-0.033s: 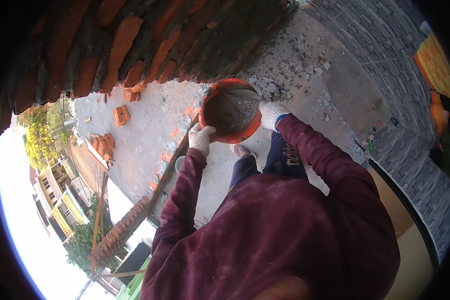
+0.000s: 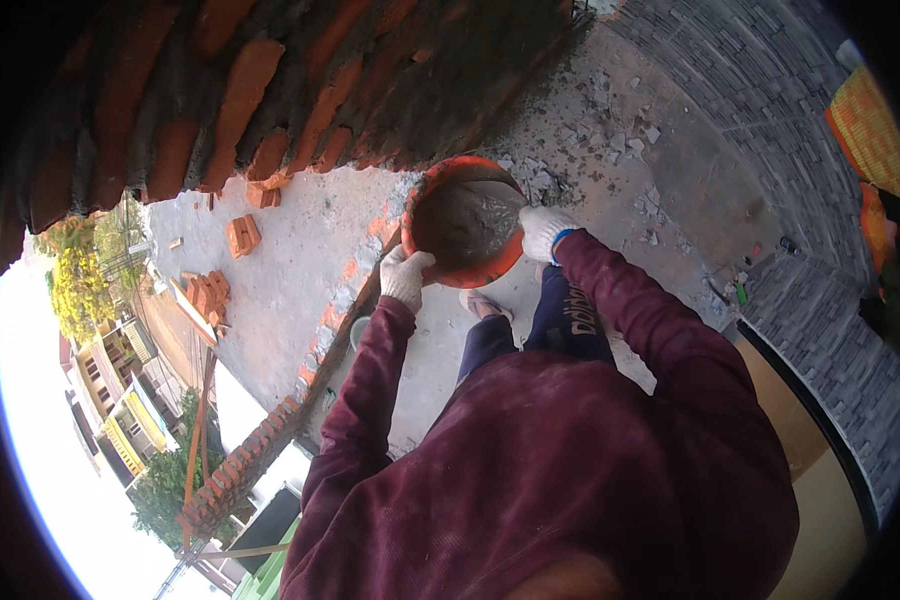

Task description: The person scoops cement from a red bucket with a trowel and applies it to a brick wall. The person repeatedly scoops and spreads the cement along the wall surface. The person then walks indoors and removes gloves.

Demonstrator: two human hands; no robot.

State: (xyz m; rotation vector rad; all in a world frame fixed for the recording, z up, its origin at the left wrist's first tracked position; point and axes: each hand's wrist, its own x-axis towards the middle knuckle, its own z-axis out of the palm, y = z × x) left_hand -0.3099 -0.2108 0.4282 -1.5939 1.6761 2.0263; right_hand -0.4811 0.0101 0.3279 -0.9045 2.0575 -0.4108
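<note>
In front of my legs I hold an orange-red bucket with its open mouth facing me. Wet grey mortar lies inside and coats its inner wall. My left hand, in a whitish knit glove, is closed on the rim at the near left. On the right side of the rim, my right hand grips in a matching glove with a blue cuff edge. The fingertips of both hands are partly hidden by the bucket.
A rough brick wall rises at the upper left. A low brick course runs along my left, with stacked bricks beyond it. Rubble litters the floor ahead. A grey tiled wall stands on the right.
</note>
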